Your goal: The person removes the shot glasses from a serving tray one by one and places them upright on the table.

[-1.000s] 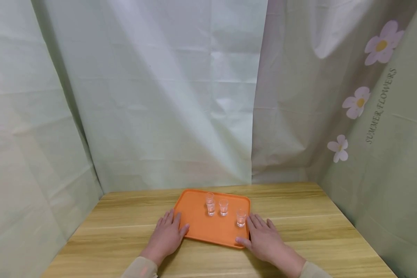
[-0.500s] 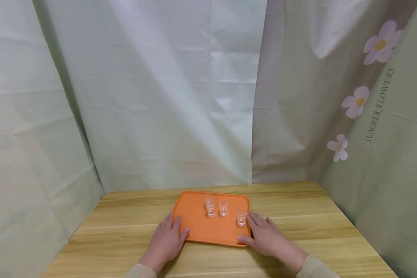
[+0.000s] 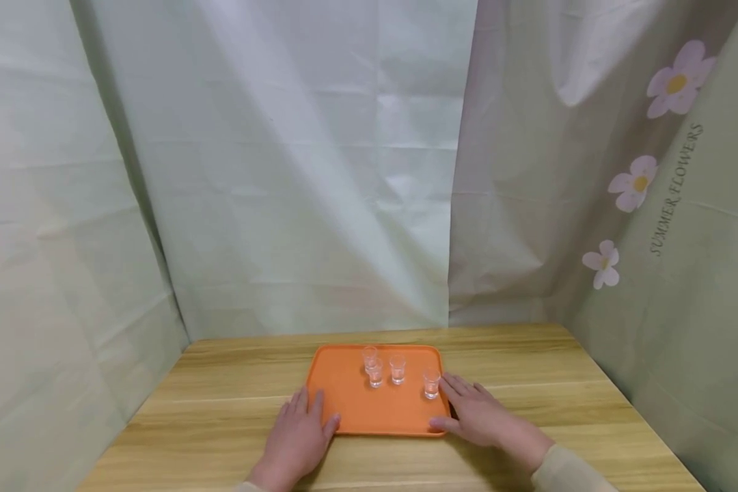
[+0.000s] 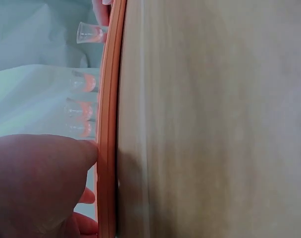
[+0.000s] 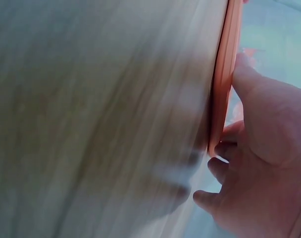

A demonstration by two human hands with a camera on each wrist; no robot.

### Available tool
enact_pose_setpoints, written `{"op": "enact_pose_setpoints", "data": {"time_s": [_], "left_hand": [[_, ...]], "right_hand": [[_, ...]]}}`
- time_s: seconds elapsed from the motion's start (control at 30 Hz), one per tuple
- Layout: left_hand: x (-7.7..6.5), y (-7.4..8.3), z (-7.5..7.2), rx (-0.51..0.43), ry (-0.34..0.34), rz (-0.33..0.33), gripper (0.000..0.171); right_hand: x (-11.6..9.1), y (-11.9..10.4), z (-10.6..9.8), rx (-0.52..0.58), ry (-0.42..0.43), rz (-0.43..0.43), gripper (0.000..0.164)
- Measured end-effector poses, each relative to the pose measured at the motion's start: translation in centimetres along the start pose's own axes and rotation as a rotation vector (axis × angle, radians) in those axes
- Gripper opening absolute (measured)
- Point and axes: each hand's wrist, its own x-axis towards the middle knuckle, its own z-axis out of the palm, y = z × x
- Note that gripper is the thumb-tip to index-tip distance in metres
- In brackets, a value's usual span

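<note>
An orange tray [image 3: 350, 403] lies on the wooden table, its near edge running almost straight across the head view. Several small clear shot glasses [image 3: 398, 370] stand upright on it, grouped toward the back middle, and one more glass [image 3: 431, 385] stands by the right rim. My left hand [image 3: 298, 437] rests at the tray's near left corner, fingers straight along the left rim and thumb at the near rim [image 4: 107, 163]. At the near right corner, my right hand [image 3: 476, 413] touches the right rim with extended fingers, its thumb [image 5: 247, 82] on the near rim.
The wooden table [image 3: 221, 389] extends around the tray on all sides. Pale curtains [image 3: 295, 205] hang behind and at both sides, the right one [image 3: 682, 307] printed with flowers and lettering.
The tray has turned counterclockwise on the table, its left side coming nearer to me and its near edge levelling out. My left hand has moved back with it; the glasses have ridden along.
</note>
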Motion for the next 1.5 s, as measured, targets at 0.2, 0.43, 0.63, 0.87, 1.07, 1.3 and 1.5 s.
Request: {"op": "enact_pose_setpoints", "data": {"time_s": [0.2, 0.43, 0.63, 0.87, 1.07, 1.3, 1.5], "left_hand": [[-0.8, 0.5, -0.1, 0.016, 0.041, 0.013, 0.064], [-1.3, 1.1, -0.2, 0.017, 0.024, -0.017, 0.065], [-1.5, 1.0, -0.3, 0.013, 0.028, -0.016, 0.064], [-1.5, 0.6, -0.4, -0.013, 0.026, -0.007, 0.065], [-1.5, 0.7, -0.5, -0.022, 0.009, -0.020, 0.067], [-1.6, 0.4, -0.6, -0.030, 0.018, -0.002, 0.067], [-1.3, -0.7, -0.7, -0.052, 0.082, 0.053, 0.066]], "right_hand": [[-0.1, 0.6, -0.2, 0.010, -0.001, -0.048, 0.092], [-0.2, 0.9, -0.5, 0.024, -0.012, -0.076, 0.092], [-0.2, 0.8, -0.5, 0.031, -0.024, -0.064, 0.092], [-0.4, 0.9, -0.2, 0.055, -0.020, -0.051, 0.093], [-0.5, 0.7, -0.4, 0.048, -0.016, -0.054, 0.092], [-0.5, 0.7, -0.5, 0.031, -0.001, -0.068, 0.092], [-0.5, 0.8, -0.3, 0.094, 0.042, -0.046, 0.091]]}}
